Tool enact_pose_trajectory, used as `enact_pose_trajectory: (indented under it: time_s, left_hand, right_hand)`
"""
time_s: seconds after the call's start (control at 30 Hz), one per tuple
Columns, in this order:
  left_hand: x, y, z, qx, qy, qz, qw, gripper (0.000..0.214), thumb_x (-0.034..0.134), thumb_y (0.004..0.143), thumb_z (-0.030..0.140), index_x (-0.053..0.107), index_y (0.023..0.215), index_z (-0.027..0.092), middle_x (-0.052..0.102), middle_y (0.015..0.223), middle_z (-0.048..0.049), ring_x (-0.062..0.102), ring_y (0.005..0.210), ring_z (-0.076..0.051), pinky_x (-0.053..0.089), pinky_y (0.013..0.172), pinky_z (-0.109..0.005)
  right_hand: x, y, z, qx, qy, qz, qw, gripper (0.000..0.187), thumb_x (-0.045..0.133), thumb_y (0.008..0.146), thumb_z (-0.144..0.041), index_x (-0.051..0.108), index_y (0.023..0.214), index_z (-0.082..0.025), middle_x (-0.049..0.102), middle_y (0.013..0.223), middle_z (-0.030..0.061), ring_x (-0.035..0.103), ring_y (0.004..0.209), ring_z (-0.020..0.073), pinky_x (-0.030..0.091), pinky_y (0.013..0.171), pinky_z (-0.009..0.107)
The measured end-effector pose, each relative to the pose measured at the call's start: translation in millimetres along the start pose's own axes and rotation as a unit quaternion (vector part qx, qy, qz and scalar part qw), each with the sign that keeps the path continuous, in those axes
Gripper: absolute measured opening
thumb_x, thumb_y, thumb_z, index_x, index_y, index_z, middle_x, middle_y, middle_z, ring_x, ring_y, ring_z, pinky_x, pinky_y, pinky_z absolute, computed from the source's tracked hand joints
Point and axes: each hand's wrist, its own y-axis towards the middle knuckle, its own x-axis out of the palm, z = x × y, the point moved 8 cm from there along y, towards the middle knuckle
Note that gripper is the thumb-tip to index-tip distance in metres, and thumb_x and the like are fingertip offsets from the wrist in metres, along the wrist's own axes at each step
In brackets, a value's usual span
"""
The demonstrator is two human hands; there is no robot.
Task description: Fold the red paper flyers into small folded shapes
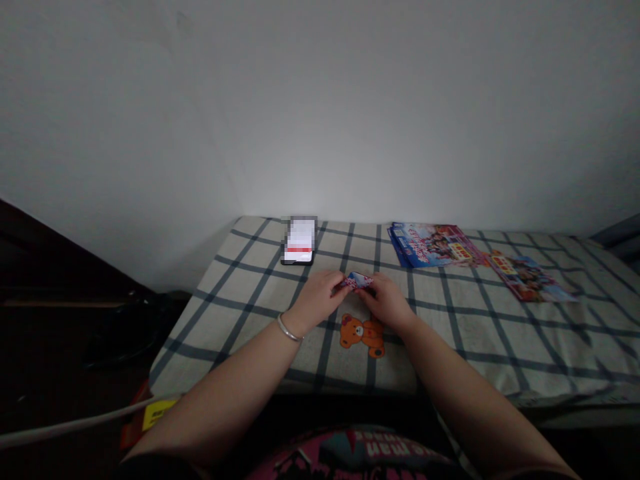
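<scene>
A small folded piece of coloured paper [358,281], blue, pink and white, is pinched between both my hands just above the checked cloth. My left hand [317,300], with a silver bangle on its wrist, grips the paper's left end with closed fingers. My right hand [387,301] closes on its right end. Both hands rest on the cloth [240,293] near its front middle, just behind an orange bear print [363,335].
A phone [299,241] with a lit screen lies at the back left of the cloth. A stack of colourful printed sheets [430,244] lies at the back right, with another sheet [530,275] beside it. A white wall stands behind. A white cable [75,421] runs at lower left.
</scene>
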Motion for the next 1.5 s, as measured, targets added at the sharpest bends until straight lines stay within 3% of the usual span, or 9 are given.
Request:
enact_pose_trajectory:
  time_s: [0.13, 0.27, 0.47, 0.67, 0.9, 1.3, 1.5]
  left_hand:
    - [-1.5, 2, 3, -0.008, 0.043, -0.011, 0.999, 0.020, 0.058, 0.092, 0.027, 0.057, 0.074, 0.018, 0.061, 0.074, -0.0023, 0.058, 0.075, -0.020, 0.042, 0.069, -0.031]
    - [-3.6, 2, 5, 0.006, 0.106, -0.015, 0.994, 0.017, 0.058, 0.092, 0.028, 0.058, 0.078, 0.018, 0.062, 0.076, -0.0033, 0.059, 0.078, -0.021, 0.043, 0.071, -0.033]
    - [-6.0, 0, 6, 0.019, 0.115, -0.003, 0.993, 0.011, 0.061, 0.090, 0.026, 0.061, 0.082, 0.018, 0.063, 0.081, -0.0036, 0.058, 0.082, -0.021, 0.046, 0.076, -0.036]
    - [-19.2, -3, 11, 0.024, 0.032, 0.082, 0.996, 0.005, 0.058, 0.090, 0.020, 0.062, 0.094, 0.019, 0.061, 0.096, -0.0040, 0.058, 0.093, -0.019, 0.049, 0.085, -0.035]
    - [-22.3, -4, 22, 0.059, 0.031, 0.089, 0.994, 0.006, 0.056, 0.088, 0.017, 0.061, 0.089, 0.019, 0.061, 0.094, -0.0046, 0.057, 0.089, -0.019, 0.049, 0.083, -0.035]
    - [-19.2, -5, 26, 0.084, 0.027, 0.086, 0.992, 0.008, 0.055, 0.085, 0.013, 0.058, 0.089, 0.019, 0.062, 0.093, -0.0044, 0.057, 0.090, -0.019, 0.048, 0.083, -0.034]
    - [-19.3, -5, 28, 0.088, 0.027, 0.086, 0.992, 0.008, 0.056, 0.082, 0.013, 0.059, 0.086, 0.019, 0.062, 0.094, -0.0049, 0.058, 0.089, -0.019, 0.049, 0.083, -0.035]
  right_hand:
    - [0, 0, -2, -0.006, 0.007, 0.001, 1.000, 0.009, 0.062, 0.086, -0.027, 0.065, 0.081, -0.021, 0.062, 0.071, 0.0034, 0.057, 0.072, 0.0197, 0.044, 0.065, 0.032]
    - [-10, 1, -2, 0.016, 0.059, 0.047, 0.997, 0.009, 0.062, 0.085, -0.023, 0.064, 0.093, -0.022, 0.064, 0.083, 0.0033, 0.058, 0.077, 0.0184, 0.046, 0.069, 0.032]
    - [-26, 0, -4, 0.014, 0.059, 0.103, 0.993, 0.003, 0.061, 0.085, -0.019, 0.062, 0.085, -0.022, 0.062, 0.080, 0.0031, 0.057, 0.077, 0.0188, 0.046, 0.071, 0.033]
    - [-24, 0, -1, 0.013, 0.030, 0.105, 0.994, 0.003, 0.062, 0.085, -0.020, 0.062, 0.083, -0.023, 0.064, 0.083, 0.0039, 0.058, 0.083, 0.0210, 0.047, 0.075, 0.035]
    - [-22, 0, -13, -0.028, 0.021, 0.098, 0.995, 0.011, 0.061, 0.085, -0.017, 0.067, 0.090, -0.025, 0.068, 0.090, 0.0046, 0.060, 0.088, 0.0223, 0.048, 0.080, 0.038]
    - [-24, -3, -27, -0.072, 0.002, 0.110, 0.991, 0.008, 0.060, 0.086, -0.019, 0.066, 0.089, -0.023, 0.068, 0.087, 0.0049, 0.059, 0.085, 0.0215, 0.048, 0.077, 0.037]
    - [-25, -4, -29, -0.064, -0.001, 0.104, 0.992, 0.007, 0.061, 0.085, -0.021, 0.067, 0.088, -0.024, 0.067, 0.088, 0.0050, 0.059, 0.086, 0.0211, 0.049, 0.077, 0.037]
